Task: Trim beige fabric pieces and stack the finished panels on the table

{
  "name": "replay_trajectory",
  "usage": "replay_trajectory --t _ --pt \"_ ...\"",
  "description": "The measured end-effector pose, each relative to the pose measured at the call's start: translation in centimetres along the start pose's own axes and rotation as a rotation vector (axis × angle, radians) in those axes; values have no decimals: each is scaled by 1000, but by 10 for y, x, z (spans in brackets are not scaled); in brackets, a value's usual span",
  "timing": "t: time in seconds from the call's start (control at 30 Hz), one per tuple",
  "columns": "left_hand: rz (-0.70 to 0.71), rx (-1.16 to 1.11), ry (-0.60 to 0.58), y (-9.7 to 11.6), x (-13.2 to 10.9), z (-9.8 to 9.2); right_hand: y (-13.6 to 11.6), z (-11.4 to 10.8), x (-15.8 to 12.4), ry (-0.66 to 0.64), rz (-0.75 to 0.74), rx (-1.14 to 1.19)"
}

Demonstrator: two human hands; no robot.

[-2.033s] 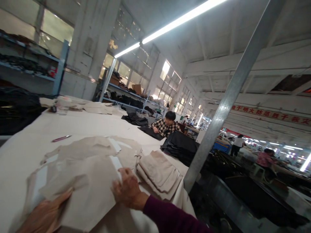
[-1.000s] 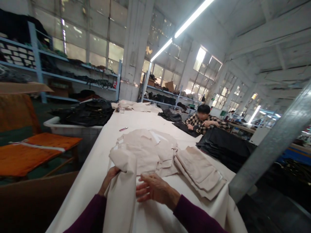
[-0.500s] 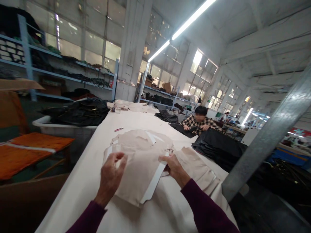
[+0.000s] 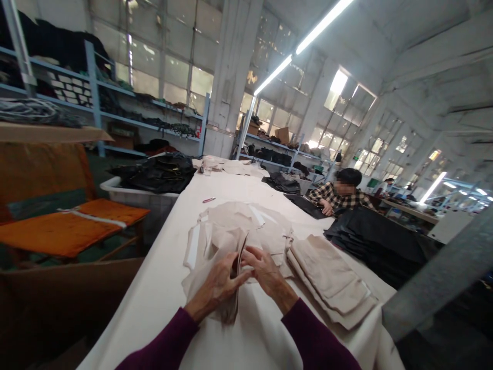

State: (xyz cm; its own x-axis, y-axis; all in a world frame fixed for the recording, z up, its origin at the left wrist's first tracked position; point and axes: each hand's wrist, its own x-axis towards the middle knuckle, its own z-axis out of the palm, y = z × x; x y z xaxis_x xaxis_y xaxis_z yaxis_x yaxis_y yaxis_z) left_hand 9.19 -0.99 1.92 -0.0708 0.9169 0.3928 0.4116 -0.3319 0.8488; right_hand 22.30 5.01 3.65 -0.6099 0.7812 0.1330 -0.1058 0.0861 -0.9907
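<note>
Close together over the table, my left hand [image 4: 217, 283] and my right hand [image 4: 267, 272] both grip a beige fabric piece [image 4: 230, 311], folded so that its edges stand up between them. My left fingers wrap around its left side, the thumb pointing right. The right fingers pinch the upper edge from the other side. Beneath and beyond lie more beige fabric pieces [image 4: 223, 211], some with white strips along their edges. Right of my right hand rests a stack of folded beige pieces [image 4: 327, 272].
A white-covered table [image 4: 154, 308] runs away from me. A small red tool [image 4: 208, 200] lies on it. Black fabric stacks [image 4: 370, 231] and a co-worker [image 4: 342, 192] are at right, near a slanting metal post [image 4: 435, 277]. An orange chair [image 4: 73, 231] stands left, before a bin [image 4: 144, 200].
My hands have come together, and the fabric piece that lay spread out is now folded upright between them. The view has turned somewhat to the left.
</note>
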Motion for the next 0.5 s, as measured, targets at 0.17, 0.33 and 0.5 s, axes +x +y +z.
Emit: replay_trajectory --t 0.17,0.33,0.5 --pt "6 -120 -141 -3 2 -2 12 -1 1 73 -104 -172" --pt "29 -71 -180 -7 1 -5 21 -7 4 100 -187 -363" --pt "-12 -98 -226 -7 0 -4 31 -10 3 96 -223 -340"
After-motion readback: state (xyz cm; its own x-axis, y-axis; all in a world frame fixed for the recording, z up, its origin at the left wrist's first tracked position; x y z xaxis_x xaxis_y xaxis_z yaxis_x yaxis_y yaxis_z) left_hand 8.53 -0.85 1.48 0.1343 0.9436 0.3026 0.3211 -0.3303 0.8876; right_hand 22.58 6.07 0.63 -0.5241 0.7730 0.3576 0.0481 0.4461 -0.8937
